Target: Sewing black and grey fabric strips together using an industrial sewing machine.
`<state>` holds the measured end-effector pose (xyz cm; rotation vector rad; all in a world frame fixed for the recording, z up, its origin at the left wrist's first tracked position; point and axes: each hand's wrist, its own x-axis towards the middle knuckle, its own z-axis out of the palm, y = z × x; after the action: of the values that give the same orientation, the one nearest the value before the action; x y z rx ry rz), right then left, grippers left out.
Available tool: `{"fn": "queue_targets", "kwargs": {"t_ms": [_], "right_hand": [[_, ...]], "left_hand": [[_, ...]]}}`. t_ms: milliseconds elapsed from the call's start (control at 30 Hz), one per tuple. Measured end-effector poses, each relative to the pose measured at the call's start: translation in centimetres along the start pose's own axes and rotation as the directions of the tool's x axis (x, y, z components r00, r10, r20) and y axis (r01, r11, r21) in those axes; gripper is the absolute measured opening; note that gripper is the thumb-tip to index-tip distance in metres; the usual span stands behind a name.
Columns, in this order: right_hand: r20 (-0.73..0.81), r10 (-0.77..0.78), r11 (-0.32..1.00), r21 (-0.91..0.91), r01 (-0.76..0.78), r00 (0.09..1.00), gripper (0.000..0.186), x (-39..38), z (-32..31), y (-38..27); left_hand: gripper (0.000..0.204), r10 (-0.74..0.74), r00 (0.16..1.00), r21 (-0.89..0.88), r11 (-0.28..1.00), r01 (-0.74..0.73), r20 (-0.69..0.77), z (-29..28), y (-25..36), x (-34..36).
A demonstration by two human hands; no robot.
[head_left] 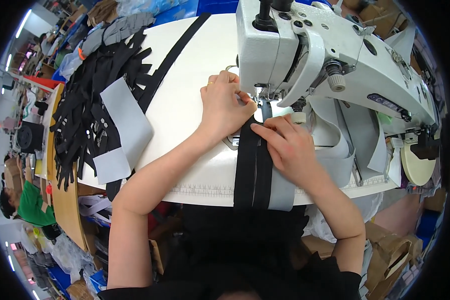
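A long black strip point(245, 175) with a line down its middle, like a zipper tape, runs from the needle area to the table's front edge. Beneath its right side lies a light grey fabric strip point(283, 194). My left hand point(224, 102) is beside the presser foot point(259, 92), its thumb and fingers pinched together at the strip's far end; the exact grip is partly hidden. Over the strip, just nearer than the foot, my right hand point(290, 145) has its fingers bent and fingertips closed on the black material. The white sewing machine point(305, 50) stands above both hands.
On the left lies a heap of black strips point(95, 95), with a grey fabric piece point(127, 112) on it. One long black strip point(177, 50) stretches across the white table point(185, 135). More grey fabric point(335, 160) is bunched under the machine arm. A person in green point(35, 205) is farther left.
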<state>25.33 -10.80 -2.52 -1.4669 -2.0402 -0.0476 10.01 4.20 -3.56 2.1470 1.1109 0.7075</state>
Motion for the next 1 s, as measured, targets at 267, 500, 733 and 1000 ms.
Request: {"fn": "queue_targets", "kwargs": {"t_ms": [267,500,733,1000], "right_hand": [[-0.013,-0.002,0.999,0.045,0.003,1.000,0.040,0.0,-0.1,0.1],[-0.072,0.048,0.997,0.062,-0.043,0.996,0.023,0.1,0.1,-0.1],[-0.047,0.097,0.989,0.119,-0.091,0.994,0.014,0.1,0.0,0.0],[-0.013,0.145,0.981,0.133,-0.142,0.989,0.014,-0.2,0.1,0.0]], "left_hand": [[0.016,0.067,0.995,-0.224,0.973,-0.048,0.077,-2.5,0.7,-2.6],[0.023,0.255,0.946,-0.252,0.947,-0.201,0.202,-3.3,0.4,-5.3],[0.022,0.193,0.980,-0.214,0.960,-0.178,0.049,-1.7,1.3,-6.9],[0.009,0.143,0.990,-0.251,0.958,-0.134,0.017,-1.3,1.3,-7.0]]}}
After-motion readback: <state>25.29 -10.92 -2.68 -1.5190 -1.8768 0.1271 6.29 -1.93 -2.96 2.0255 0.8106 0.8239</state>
